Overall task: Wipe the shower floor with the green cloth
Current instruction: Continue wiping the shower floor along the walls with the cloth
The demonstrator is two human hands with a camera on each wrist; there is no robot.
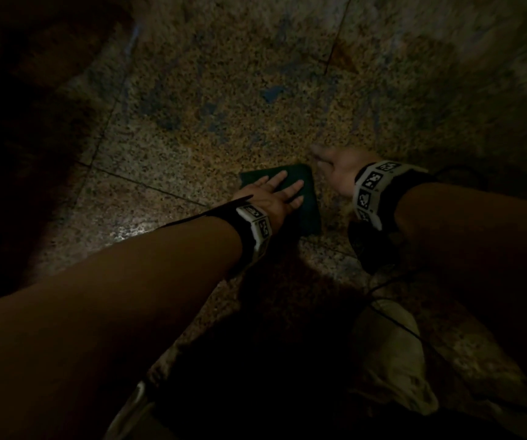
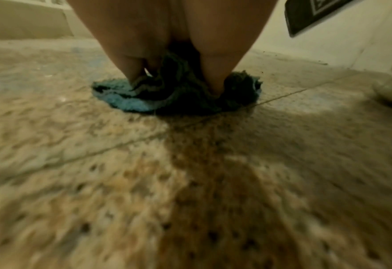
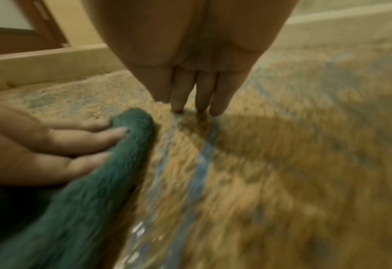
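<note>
Overhead, we see our left hand [image 1: 268,193] pressing flat, fingers spread, on the folded dark-green terry cloth [image 1: 306,198] on the speckled granite shower floor [image 1: 192,128]; our right hand [image 1: 338,168] rests open beside it. The left wrist view shows bunched cloth [image 2: 126,103] under fingers. The right wrist view shows straight fingertips [image 3: 178,102] touching floor by blue streaks [image 3: 204,154].

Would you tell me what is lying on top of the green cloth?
The left hand presses flat on the green cloth, fingers spread. The floor beneath the cloth is hidden.
</note>
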